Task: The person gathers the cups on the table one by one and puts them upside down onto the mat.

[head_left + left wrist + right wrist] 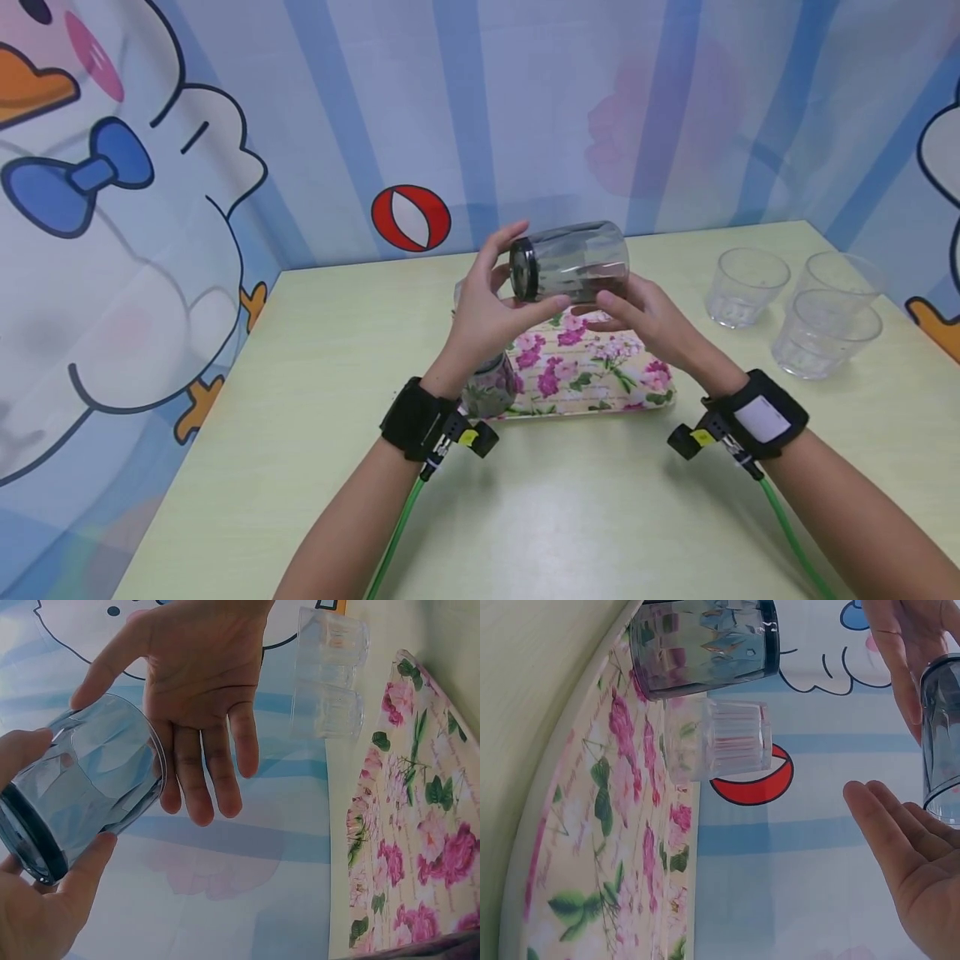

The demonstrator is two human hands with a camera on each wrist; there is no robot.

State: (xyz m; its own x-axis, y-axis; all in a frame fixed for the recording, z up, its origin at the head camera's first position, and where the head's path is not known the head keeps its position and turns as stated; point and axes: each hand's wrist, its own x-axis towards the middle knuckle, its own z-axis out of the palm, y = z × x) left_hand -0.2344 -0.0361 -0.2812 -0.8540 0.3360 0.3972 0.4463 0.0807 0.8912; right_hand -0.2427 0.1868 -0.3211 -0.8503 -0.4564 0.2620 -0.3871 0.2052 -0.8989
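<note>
A grey tinted drinking glass (573,258) is held on its side above the floral tray (585,375). My left hand (487,300) grips it around its thick dark base, thumb below and fingers over the far side. At the rim end is my right hand (652,321), palm up, with its fingers straight. In the left wrist view, the right hand's fingers (196,769) lie along the rim and its thumb is at the glass's side. The glass's mouth points toward the right palm.
A second grey tinted glass (705,649) and a clear cup (720,739) stand at the tray's left end, partly behind my left arm in the head view. Three clear glasses (750,287) stand on the table's right side. A printed curtain (540,108) hangs behind.
</note>
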